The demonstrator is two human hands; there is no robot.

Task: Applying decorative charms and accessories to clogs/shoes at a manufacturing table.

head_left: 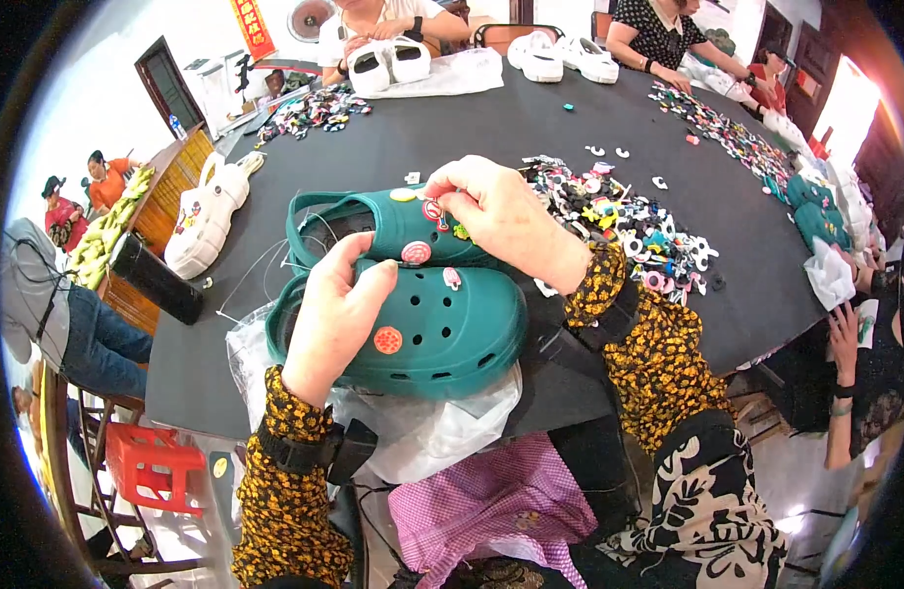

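Note:
Two dark green clogs lie side by side in front of me, a near clog [462, 334] and a far clog [378, 208]. The near one carries an orange round charm [387, 341] and a pink charm [452, 279]. On the far one are a pink round charm [416, 252] and a yellow charm [403, 194]. My left hand [336, 319] grips the clogs near their heel openings, its lower fingers hidden. My right hand [501, 211] is closed in a pinch on a red-and-white shoe charm [433, 210] at the far clog's top.
A heap of loose charms [619, 221] lies right of the clogs on the black table [373, 147]. White clogs [209, 216] stand at the left. Clear plastic [452, 422] is under the near clog. People work across the table and at the right, where more green clogs [817, 211] lie.

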